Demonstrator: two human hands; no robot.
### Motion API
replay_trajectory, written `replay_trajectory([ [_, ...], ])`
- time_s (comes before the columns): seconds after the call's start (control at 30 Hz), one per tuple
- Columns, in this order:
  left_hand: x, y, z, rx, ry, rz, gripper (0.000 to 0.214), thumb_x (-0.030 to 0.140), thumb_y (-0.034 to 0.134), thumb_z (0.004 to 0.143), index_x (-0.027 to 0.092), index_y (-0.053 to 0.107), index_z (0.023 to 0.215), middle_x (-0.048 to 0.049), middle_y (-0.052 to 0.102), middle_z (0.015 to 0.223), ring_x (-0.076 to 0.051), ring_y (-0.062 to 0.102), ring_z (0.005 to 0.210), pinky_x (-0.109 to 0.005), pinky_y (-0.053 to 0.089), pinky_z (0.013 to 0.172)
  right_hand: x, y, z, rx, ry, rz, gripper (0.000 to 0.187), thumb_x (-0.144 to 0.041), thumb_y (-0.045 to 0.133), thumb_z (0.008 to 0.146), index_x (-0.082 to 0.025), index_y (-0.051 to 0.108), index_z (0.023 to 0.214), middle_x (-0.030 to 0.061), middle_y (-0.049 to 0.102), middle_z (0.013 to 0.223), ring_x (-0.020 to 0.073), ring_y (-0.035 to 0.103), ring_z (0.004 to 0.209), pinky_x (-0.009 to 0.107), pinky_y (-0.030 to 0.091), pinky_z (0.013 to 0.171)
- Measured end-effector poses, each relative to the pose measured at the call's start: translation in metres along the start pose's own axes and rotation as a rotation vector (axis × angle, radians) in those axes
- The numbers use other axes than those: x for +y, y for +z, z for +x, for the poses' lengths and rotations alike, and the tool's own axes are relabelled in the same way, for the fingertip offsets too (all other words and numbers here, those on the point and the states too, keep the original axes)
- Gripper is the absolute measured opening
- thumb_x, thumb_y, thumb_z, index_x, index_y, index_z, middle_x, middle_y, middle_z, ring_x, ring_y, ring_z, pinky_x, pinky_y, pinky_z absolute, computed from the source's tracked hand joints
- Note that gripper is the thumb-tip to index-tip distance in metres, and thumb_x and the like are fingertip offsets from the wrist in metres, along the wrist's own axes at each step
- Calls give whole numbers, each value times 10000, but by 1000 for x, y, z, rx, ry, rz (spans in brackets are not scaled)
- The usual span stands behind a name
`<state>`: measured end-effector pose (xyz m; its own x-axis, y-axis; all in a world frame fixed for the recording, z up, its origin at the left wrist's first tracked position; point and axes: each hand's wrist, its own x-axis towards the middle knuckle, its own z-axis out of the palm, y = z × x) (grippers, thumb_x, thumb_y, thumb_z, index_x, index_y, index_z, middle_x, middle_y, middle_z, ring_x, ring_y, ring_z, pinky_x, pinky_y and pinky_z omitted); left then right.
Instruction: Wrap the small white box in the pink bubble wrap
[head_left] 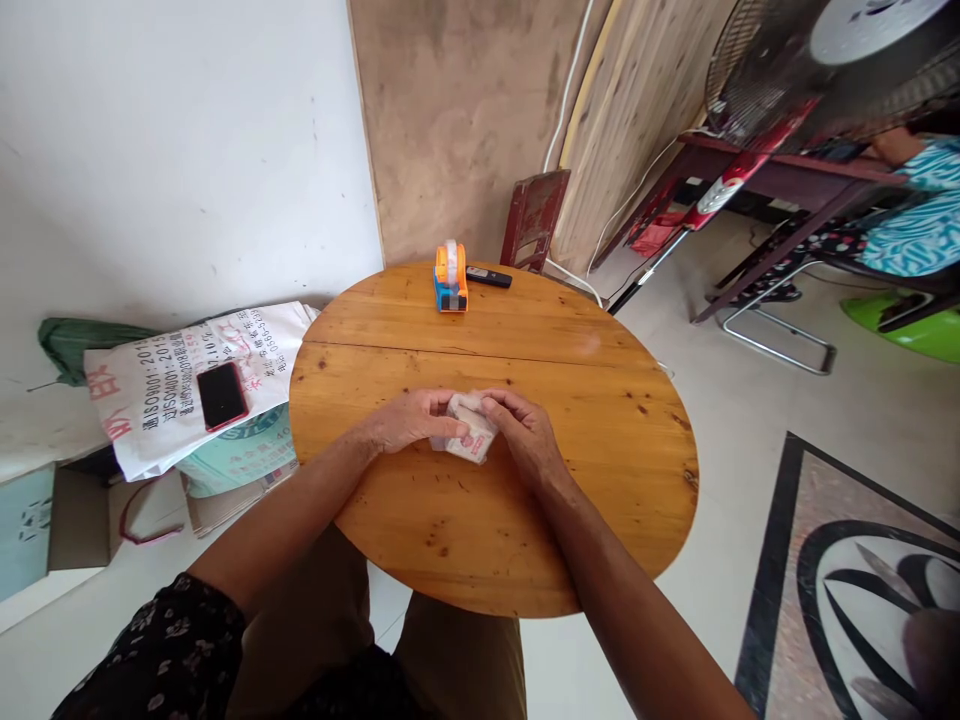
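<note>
A small white packet (472, 444) with red print, in what looks like clear crinkled plastic, is between my two hands over the wooden table. My left hand (411, 418) grips its left side, the thumb lying across the front. At the upper right corner, my right hand (527, 432) pinches the plastic between thumb and fingers. Some of the packet's left and upper edges is hidden behind my fingers. Both forearms come in from the near side of the oval table (517, 560).
An orange and blue tape dispenser (451, 278) stands at the table's far edge beside a black remote-like object (489, 276). A phone (222, 396) lies on printed sacks (161, 400) at left. A red chair (534, 215), a fan (832, 60) and a seated person (911, 215) are beyond.
</note>
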<state>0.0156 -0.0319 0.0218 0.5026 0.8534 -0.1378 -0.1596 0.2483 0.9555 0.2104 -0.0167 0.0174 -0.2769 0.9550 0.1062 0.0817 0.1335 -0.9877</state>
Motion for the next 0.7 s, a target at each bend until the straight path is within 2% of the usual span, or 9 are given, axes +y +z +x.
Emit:
replay_trajectory([
  [0.23,3,1,-2,-45,-19,45,432,309,822,690,138,679,1060,-67,710,985,-160,655,844,-270,496,768,-3,-10,3,-97,67,101,358,-387,775,659,-187,708,949,38,718,861,191,653,763,316,523,708],
  [0.43,5,2,-4,-42,-22,79,406,277,810,692,139,673,1048,-57,702,972,-155,650,853,-272,497,785,-5,-4,2,-17,106,104,286,-460,746,715,-185,703,783,3,666,720,146,571,634,283,470,634],
  [0.7,2,3,-2,-58,-13,77,450,306,818,690,145,666,1082,-61,703,990,-164,659,870,-285,498,805,-5,-3,4,37,1,56,249,-445,701,739,-196,686,742,-8,623,705,139,518,644,267,426,629],
])
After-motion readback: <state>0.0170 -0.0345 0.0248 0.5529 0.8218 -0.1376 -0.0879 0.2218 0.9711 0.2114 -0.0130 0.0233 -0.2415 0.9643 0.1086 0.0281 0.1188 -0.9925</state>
